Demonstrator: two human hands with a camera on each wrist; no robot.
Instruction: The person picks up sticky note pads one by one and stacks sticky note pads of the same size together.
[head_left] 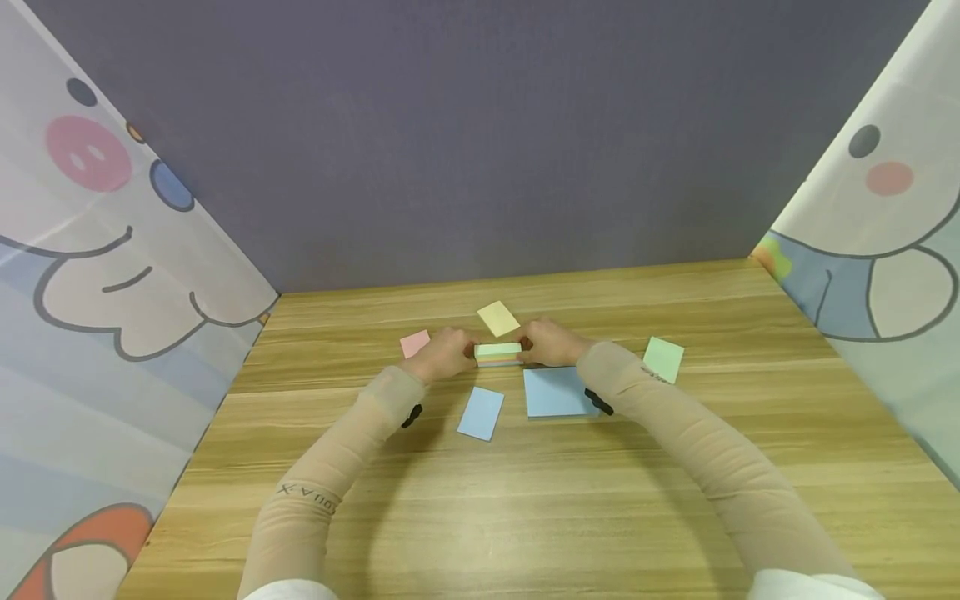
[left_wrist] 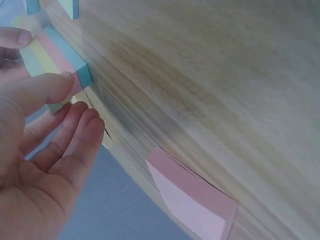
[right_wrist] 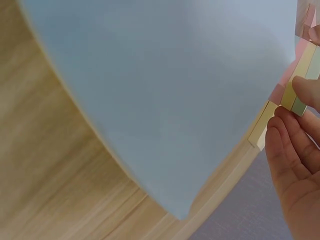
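A stack of sticky note pads (head_left: 498,354), layered green, yellow, pink and blue, is held level between both hands in the head view. My left hand (head_left: 446,354) pinches its left end; in the left wrist view the thumb (left_wrist: 47,92) presses along the layered side, with the fingers curled behind. The right hand (head_left: 551,342) pinches the other end, its thumb (right_wrist: 306,91) on the layered side in the right wrist view. Just beyond the stack lies a yellow pad (head_left: 498,318). A pink pad (head_left: 415,342) sits beside the left hand, partly hidden by it.
Nearer the body lie a small blue pad (head_left: 481,413) and a larger blue pad (head_left: 557,392), the latter partly under the right forearm. A green pad (head_left: 663,359) is at the right. A grey panel (head_left: 495,150) rises behind the wooden table (head_left: 480,517), with printed cloth at both sides.
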